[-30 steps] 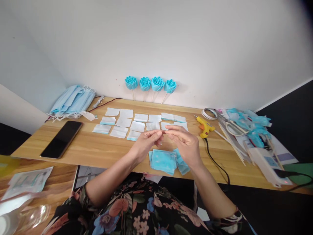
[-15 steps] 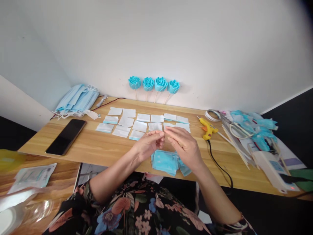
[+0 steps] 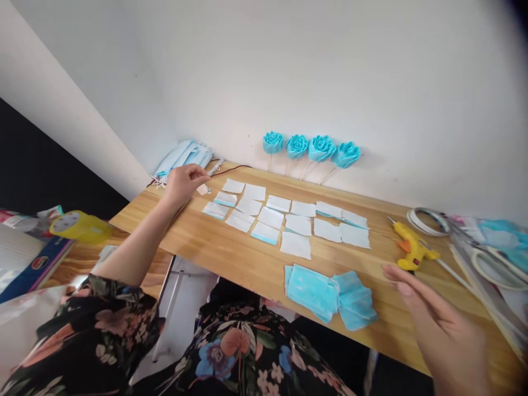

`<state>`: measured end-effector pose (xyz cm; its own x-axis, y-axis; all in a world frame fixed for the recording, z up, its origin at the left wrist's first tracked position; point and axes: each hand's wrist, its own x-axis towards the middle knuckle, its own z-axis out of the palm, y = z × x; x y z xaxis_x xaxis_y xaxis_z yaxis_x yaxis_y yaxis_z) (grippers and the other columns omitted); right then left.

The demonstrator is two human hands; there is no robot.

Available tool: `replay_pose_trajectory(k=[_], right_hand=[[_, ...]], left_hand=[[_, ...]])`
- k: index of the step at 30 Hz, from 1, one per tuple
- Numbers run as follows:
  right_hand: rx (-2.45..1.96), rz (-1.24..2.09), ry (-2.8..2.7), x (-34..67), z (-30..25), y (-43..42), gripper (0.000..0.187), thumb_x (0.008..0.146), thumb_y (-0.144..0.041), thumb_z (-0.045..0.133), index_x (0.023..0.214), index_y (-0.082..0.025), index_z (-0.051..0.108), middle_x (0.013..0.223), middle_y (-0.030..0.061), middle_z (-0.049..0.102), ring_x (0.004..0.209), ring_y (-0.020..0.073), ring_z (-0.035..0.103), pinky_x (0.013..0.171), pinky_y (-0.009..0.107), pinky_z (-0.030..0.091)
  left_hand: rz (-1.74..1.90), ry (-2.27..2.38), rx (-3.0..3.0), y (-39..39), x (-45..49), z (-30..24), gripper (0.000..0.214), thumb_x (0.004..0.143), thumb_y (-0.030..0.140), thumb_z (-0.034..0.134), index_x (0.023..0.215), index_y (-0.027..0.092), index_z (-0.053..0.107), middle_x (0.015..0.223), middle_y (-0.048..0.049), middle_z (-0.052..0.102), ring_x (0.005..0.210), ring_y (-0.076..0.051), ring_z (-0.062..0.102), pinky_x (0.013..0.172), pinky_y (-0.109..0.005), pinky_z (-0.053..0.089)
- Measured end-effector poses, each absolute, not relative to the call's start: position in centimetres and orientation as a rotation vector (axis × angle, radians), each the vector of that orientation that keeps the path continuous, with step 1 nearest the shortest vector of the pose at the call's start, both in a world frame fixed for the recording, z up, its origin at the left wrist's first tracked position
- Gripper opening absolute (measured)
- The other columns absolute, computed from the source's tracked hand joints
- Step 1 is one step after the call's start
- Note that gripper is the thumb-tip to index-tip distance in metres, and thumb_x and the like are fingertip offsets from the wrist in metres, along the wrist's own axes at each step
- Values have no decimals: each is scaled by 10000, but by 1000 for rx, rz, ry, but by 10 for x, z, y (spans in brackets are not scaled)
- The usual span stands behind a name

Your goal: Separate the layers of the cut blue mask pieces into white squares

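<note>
My left hand (image 3: pixel 184 182) reaches to the far left of the wooden table (image 3: pixel 231 258), beside the stack of blue face masks (image 3: pixel 183 157). Its fingers are pinched together just above a small white piece (image 3: pixel 202 190); I cannot make out what they hold. My right hand (image 3: pixel 437 322) hovers low at the right with fingers stretched out and nothing in it, near the yellow glue gun (image 3: pixel 412 250). Several white fabric rectangles (image 3: pixel 289 217) lie in rows mid-table. A pile of blue fabric squares (image 3: pixel 330 294) sits at the near edge.
Several blue fabric roses on sticks (image 3: pixel 311 148) lean on the wall. Scissors (image 3: pixel 493 261), a tape roll (image 3: pixel 427 220) and skewers lie at the right. A yellow tape roll (image 3: pixel 80 226) and packets rest on a lower surface at the left.
My hands have parted from in front of me. The left hand swung out to the mask stack, the right dropped low to the right. The view turned left.
</note>
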<state>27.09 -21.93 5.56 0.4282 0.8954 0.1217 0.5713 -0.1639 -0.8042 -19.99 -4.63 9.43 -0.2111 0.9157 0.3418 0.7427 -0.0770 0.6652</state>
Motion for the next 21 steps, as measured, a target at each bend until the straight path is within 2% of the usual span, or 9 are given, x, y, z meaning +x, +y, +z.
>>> replay_pose_trajectory(k=[4,9,14,17,21], right_hand=[[-1863,498,-1191,265,57,-218,459,765,-607,625,1074,-291,749,1135,32,754,1159,304,657,1087,466,474],[-1860,486,-1284,267,56,-215,445,756,-608,611,1029,-291,763,1113,40,760,1147,330,662,1049,478,510],[-1911,487,-1258,267,58,-218,331,790,-584,607,1011,-387,756,1142,30,747,1189,336,632,1104,497,451],[-1933,494,-1230,265,60,-218,286,790,-585,609,975,-424,756,1143,32,744,1199,335,623,1109,488,445],[-1913,510,-1250,269,57,-216,320,772,-612,611,974,-413,758,1123,31,751,1170,346,641,1096,521,452]], left_hand=[[698,2181,2027,-28,-224,82,231,805,300,547,850,191,746,889,-66,728,814,-215,617,727,-301,423],[263,2254,2109,-21,-232,67,394,906,305,391,983,183,758,1102,-110,718,992,-276,637,814,-337,439],[1,2277,2282,-19,-234,63,412,939,307,372,1048,170,745,1122,-150,699,1006,-289,622,818,-360,399],[-145,2256,2337,-14,-235,59,385,938,269,382,955,151,749,1098,-183,691,1003,-307,600,830,-387,369],[-217,2239,2349,-7,-234,48,271,869,140,464,835,111,731,1032,-211,698,1020,-321,576,885,-418,316]])
